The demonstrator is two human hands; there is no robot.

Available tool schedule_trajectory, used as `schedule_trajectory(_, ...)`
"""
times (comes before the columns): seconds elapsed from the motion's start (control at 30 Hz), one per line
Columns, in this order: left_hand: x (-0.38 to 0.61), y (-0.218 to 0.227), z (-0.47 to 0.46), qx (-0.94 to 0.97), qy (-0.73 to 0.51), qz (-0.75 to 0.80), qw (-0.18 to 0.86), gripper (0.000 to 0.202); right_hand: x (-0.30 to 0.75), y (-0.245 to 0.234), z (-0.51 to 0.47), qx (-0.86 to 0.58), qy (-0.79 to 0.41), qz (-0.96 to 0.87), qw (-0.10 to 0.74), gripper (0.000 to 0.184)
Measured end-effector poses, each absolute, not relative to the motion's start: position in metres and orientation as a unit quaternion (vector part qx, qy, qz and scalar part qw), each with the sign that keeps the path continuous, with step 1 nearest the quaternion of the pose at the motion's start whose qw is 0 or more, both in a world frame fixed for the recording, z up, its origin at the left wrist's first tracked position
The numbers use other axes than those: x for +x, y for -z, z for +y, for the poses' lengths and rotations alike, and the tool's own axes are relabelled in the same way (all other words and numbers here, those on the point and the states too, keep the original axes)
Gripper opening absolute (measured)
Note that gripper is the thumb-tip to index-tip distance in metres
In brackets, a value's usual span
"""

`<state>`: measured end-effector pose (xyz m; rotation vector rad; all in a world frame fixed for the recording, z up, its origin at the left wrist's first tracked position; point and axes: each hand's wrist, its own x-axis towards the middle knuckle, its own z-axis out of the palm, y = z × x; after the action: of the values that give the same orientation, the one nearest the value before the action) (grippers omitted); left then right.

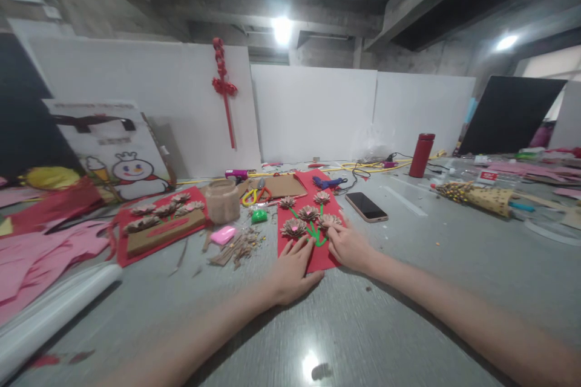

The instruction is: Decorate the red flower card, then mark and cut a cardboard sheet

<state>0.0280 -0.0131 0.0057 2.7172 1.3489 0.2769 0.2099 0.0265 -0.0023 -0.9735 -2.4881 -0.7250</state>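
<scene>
In the head view, bracing the red sheet [323, 262] with the left hand [295, 269], with palm low at its near edge and fingers stretched out and slightly apart, clamped on nothing. Reaching in from the other side with the right hand [349, 246], with thumb and forefinger drawn close together at the lower right brown paper flower [328, 221]; cannot tell, for the overlap, whether clamped on petals or only resting against them. See the sheet straight ahead, flat on the grey tabletop [408, 314], bearing five such flowers and green stems [312, 231].

To work well here, hold the left palm steady, against any sliding or curling. Set the fingertips beside the stems, not dragging across them. Handle the flower by its base, sparing the thin petals, likely to crease under a hard pinch. Press straight down without twisting. Mind the blue glue gun [329, 182] at the far end, possibly hot. Avoid nudging the smartphone [367, 206], just right of the sheet, or sweeping in loose scraps [238, 247] from the left.
</scene>
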Motion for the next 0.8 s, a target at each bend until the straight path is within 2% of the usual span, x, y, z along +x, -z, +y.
schedule_trajectory(0.33, 0.0271, -0.0072, -0.0139, 0.902, -0.098, 0.417, 0.049, 0.062, 0.2116, 0.0014, 0.0259, -0.363, 0.23, -0.872, 0.234, 0.021)
schedule_trajectory(0.8, 0.0274, -0.0072, -0.0134, 0.908, -0.097, 0.405, 0.051, 0.058, 0.212, -0.0042, 0.0197, -0.323, 0.197, -0.892, 0.246, 0.02)
